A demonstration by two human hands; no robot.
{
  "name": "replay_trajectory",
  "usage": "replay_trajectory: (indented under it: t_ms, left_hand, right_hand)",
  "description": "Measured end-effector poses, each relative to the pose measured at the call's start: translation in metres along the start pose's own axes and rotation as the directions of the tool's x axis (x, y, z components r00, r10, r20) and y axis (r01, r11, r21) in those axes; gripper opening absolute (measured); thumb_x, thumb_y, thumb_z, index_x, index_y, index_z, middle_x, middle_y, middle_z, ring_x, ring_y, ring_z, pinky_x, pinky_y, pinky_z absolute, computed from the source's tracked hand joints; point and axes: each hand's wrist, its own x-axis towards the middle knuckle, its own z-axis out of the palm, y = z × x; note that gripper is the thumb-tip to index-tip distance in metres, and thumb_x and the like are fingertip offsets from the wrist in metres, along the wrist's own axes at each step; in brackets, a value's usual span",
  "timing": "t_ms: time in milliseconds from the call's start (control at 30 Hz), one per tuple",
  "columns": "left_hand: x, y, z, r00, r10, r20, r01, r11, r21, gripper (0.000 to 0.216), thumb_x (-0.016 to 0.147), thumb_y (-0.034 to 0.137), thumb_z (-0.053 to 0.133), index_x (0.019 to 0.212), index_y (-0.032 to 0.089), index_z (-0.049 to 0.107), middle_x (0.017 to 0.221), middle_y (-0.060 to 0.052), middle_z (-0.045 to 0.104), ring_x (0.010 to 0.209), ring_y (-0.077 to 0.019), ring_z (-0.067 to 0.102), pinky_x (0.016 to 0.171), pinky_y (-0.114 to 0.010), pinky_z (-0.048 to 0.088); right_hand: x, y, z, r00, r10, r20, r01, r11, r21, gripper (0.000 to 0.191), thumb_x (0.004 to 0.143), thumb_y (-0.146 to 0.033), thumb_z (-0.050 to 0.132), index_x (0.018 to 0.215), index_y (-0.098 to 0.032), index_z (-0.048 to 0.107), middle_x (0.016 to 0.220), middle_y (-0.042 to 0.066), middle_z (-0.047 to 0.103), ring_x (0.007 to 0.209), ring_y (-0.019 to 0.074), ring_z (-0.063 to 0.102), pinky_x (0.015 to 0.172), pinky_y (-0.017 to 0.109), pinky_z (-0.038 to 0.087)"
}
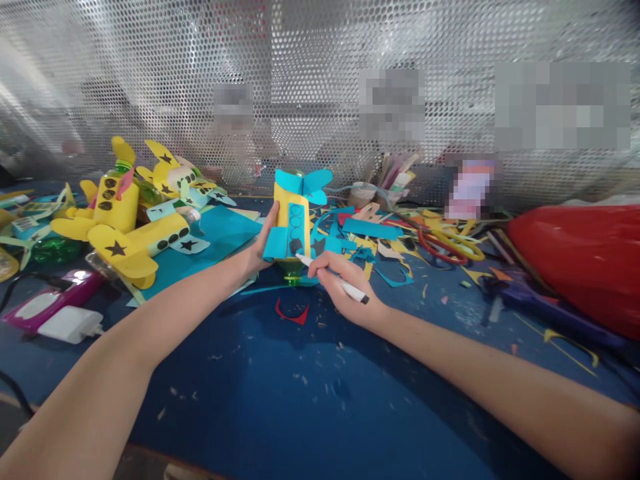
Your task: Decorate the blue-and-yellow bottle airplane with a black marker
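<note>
In the head view, my left hand [267,235] holds a toy airplane [283,208] made from a plastic bottle wrapped in yellow paper. Most of that hand's fingers are hidden behind it. The airplane has blue paper wings and tail, and its green bottle neck points toward me. A blue strip [295,223] on it carries a column of outlined circles, the nearest one filled in black. My right hand [345,283] is closed around a white marker [354,291], whose tip meets the black circle. A black star shows on the blue wing beside the tip.
Finished-looking yellow bottle airplanes [117,200] and blue paper sheets [220,233] lie at left, near a purple device [55,303] and a white plug adapter [71,325]. Paper scraps [373,229] spread to the right. A red bag-like object [580,260] sits far right, below a perforated silvery screen [310,87].
</note>
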Motion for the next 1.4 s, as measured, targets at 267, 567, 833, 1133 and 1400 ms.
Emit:
replay_trajectory:
  t_ms: [267, 567, 833, 1133, 1400]
  left_hand:
    - [-0.0002, -0.0007, -0.0009, 1.0, 0.0, 0.027, 0.0, 1.0, 0.007, 0.062, 0.092, 0.067, 0.047, 0.134, 0.024, 0.062, 0.105, -0.009, 0.076, 0.116, -0.0327, 0.065, 0.104, -0.047, 0.051]
    - [-0.0007, -0.0008, 0.0026, 1.0, -0.006, -0.013, 0.006, 1.0, 0.019, 0.064, 0.091, 0.068, 0.045, 0.133, 0.022, 0.062, 0.103, -0.01, 0.076, 0.118, -0.0334, 0.064, 0.104, -0.048, 0.05]
    - [0.0003, -0.0019, -0.003, 1.0, 0.009, 0.002, -0.009, 0.999, 0.044, 0.065, 0.089, 0.069, 0.049, 0.133, 0.023, 0.062, 0.107, -0.01, 0.075, 0.121, -0.0346, 0.062, 0.107, -0.048, 0.048]
    - [-0.0004, -0.0008, 0.0015, 1.0, 0.024, -0.002, -0.024, 0.997, 0.074, 0.062, 0.093, 0.065, 0.042, 0.133, 0.022, 0.062, 0.109, -0.01, 0.074, 0.124, -0.0349, 0.06, 0.108, -0.051, 0.047]
    - [0.0013, -0.002, -0.0009, 1.0, 0.023, -0.007, -0.023, 0.996, 0.083, 0.059, 0.093, 0.064, 0.042, 0.128, 0.023, 0.065, 0.101, -0.009, 0.075, 0.117, -0.0333, 0.064, 0.103, -0.047, 0.05]
  right_hand:
    - [-0.0004, 0.0015, 0.0008, 1.0, -0.017, 0.009, 0.017, 1.0, 0.004, 0.022, 0.095, -0.016, 0.041, 0.084, -0.022, 0.059, 0.073, 0.0, 0.058, 0.063, 0.0125, 0.051, 0.063, 0.029, 0.043]
    - [-0.0006, 0.0026, 0.0006, 1.0, -0.027, 0.012, 0.027, 1.0, 0.007, 0.022, 0.093, -0.014, 0.042, 0.082, -0.022, 0.058, 0.074, 0.0, 0.06, 0.064, 0.0126, 0.053, 0.064, 0.028, 0.044]
    - [-0.0003, 0.0011, 0.0005, 1.0, 0.005, -0.01, -0.005, 1.0, 0.016, 0.021, 0.091, -0.013, 0.042, 0.08, -0.021, 0.058, 0.072, -0.001, 0.059, 0.062, 0.0122, 0.052, 0.063, 0.027, 0.044]
    - [-0.0007, 0.0019, 0.0014, 1.0, 0.011, -0.002, -0.011, 1.0, 0.018, 0.021, 0.092, -0.013, 0.042, 0.082, -0.021, 0.059, 0.072, -0.001, 0.058, 0.063, 0.0122, 0.052, 0.064, 0.028, 0.044]
    - [0.0002, -0.0006, -0.0005, 1.0, 0.008, -0.006, -0.008, 1.0, -0.001, 0.022, 0.091, -0.012, 0.042, 0.079, -0.021, 0.058, 0.069, -0.001, 0.057, 0.059, 0.0113, 0.049, 0.059, 0.027, 0.042]
